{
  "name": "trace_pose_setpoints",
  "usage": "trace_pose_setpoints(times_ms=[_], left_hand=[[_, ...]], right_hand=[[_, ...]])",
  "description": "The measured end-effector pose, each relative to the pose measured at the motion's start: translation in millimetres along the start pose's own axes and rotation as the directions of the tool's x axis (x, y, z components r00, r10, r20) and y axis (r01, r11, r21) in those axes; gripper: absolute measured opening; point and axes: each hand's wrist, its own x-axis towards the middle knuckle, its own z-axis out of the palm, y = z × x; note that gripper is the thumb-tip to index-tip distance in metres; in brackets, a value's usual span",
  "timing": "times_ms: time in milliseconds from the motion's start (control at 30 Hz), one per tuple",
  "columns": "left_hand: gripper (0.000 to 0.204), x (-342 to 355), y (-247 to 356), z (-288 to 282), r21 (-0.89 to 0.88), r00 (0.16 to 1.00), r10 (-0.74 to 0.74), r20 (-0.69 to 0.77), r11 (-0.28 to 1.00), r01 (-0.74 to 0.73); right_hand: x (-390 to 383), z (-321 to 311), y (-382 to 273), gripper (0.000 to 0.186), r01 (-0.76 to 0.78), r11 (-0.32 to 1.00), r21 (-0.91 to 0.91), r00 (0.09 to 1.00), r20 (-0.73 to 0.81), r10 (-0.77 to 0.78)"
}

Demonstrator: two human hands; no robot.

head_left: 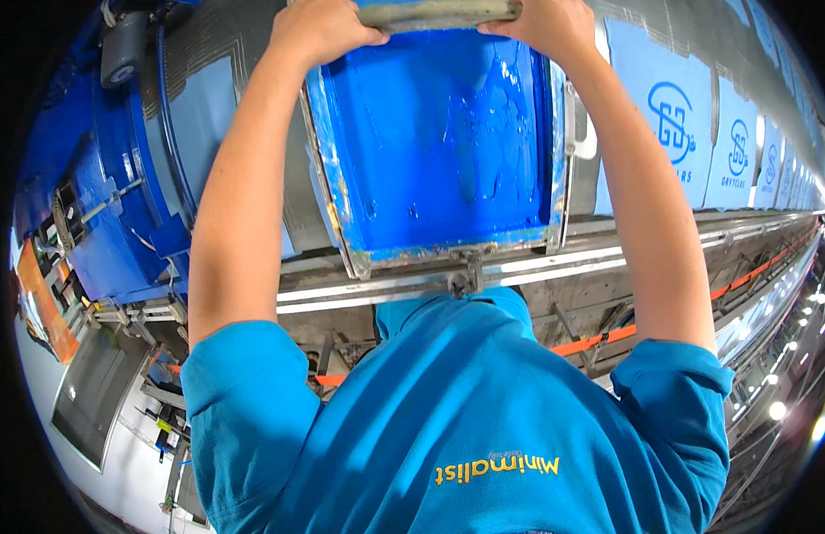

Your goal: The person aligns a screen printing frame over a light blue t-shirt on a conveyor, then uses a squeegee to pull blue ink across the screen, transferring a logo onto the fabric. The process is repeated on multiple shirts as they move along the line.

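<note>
A screen printing frame (pixel 333 214) with worn, paint-spotted edges lies in front of me, its mesh coated with wet blue ink (pixel 412 142). Across its far end runs a squeegee (pixel 439 13) with a wooden handle, partly cut off by the upper edge of the view. My left hand (pixel 328 31) is closed on the handle's left end, thumb on the near side. At the right end, my right hand (pixel 550 27) grips it the same way. Both arms are stretched out over the frame. The squeegee's blade is hidden.
Light blue fabric pieces with dark blue prints (pixel 671 116) lie in a row along the long table to the right. A metal rail (pixel 599 261) follows the table's near edge, with an orange bar (pixel 599 340) below it. Blue machinery (pixel 119 178) stands at left.
</note>
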Motion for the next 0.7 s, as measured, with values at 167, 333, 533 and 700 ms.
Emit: trace_pose_setpoints(times_ms=[167, 333, 533, 700], left_hand=[[0.050, -62.4, 19.8, 36.7, -0.025, 0.997, -0.083, 0.001, 0.996, 0.083], [0.046, -165.5, 56.9, 81.6, -0.043, 0.997, -0.075, -0.030, 0.996, 0.074], [0.045, -269.8, 105.7, 111.8, -0.112, 0.992, -0.120, 0.026, 0.986, 0.123], [0.042, -275.0, 105.8, 111.6, 0.017, 0.969, 0.098, -0.225, 0.995, -0.097]], right_hand=[[-67.4, 22.8, -9.4, 0.052, 0.046, 0.994, 0.097, 0.990, -0.138, -0.032], [-183.7, 53.6, -13.0, 0.027, 0.207, 0.972, 0.111, 0.930, -0.332, -0.160], [-295.9, 44.7, -29.4, 0.028, 0.144, 0.964, 0.224, 0.987, -0.108, -0.122], [-296.5, 46.9, -21.8, 0.034, 0.284, 0.922, 0.265, 0.935, -0.289, -0.205]])
